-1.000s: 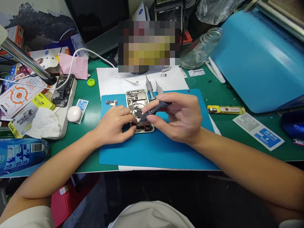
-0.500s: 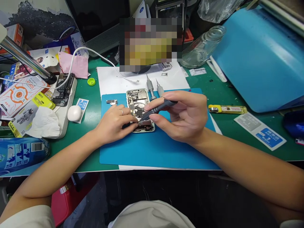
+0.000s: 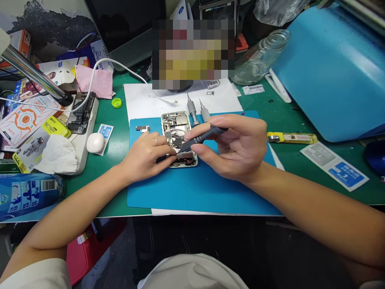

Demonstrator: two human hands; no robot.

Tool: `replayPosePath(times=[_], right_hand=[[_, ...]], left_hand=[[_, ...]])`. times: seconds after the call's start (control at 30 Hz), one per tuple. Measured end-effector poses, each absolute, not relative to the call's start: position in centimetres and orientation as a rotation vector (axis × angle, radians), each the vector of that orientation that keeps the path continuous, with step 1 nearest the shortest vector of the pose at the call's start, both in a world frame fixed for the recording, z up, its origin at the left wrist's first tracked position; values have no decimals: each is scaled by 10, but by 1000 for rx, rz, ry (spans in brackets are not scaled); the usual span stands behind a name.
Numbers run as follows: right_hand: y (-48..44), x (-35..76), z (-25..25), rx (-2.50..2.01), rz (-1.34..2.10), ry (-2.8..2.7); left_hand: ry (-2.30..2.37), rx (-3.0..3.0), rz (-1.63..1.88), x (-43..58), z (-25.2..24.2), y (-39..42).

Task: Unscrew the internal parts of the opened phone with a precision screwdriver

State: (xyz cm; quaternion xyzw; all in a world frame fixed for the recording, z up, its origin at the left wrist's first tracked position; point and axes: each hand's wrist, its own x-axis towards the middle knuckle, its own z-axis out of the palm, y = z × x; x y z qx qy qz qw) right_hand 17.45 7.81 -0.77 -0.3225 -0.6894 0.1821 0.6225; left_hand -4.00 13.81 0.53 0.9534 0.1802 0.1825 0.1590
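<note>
An opened smartphone (image 3: pixel 178 133) with bare inner parts lies on the blue mat (image 3: pixel 192 188). My left hand (image 3: pixel 148 152) grips its lower left edge, thumb and forefinger close together; a ring sits on one finger. In my right hand (image 3: pixel 237 146) are dark grey tweezers (image 3: pixel 198 138), held like a pen and slanting down left over the phone. Their tip meets my left fingertips, so any small part there is hidden. Just beyond the phone lie two grey screwdrivers, one left (image 3: pixel 191 109) and one right (image 3: pixel 204 111). A small metal phone part (image 3: pixel 142 129) rests above my left hand.
A white cable (image 3: pixel 120 64) arches over the back left. Left are a white earbud case (image 3: pixel 95 143), crumpled tissue (image 3: pixel 57 154) and a blue pack (image 3: pixel 30 194). Right are a yellow cutter (image 3: pixel 291 138), a sticker card (image 3: pixel 333 165) and a glass jar (image 3: pixel 258 60).
The whole view has shifted slightly, so things appear a little farther right. Both hands keep nearly the same pose, with the tweezers' tip still at my left fingertips.
</note>
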Motion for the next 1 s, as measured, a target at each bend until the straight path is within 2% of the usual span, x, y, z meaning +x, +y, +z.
replayPosePath(times=[0.7,1.0], right_hand=[[79,174,-10,-617,420,-1625],[80,175,-7,-629,426,-1630]], left_hand=[[495,2779,516,-39,5,137],[562,2657,717,-39,6,134]])
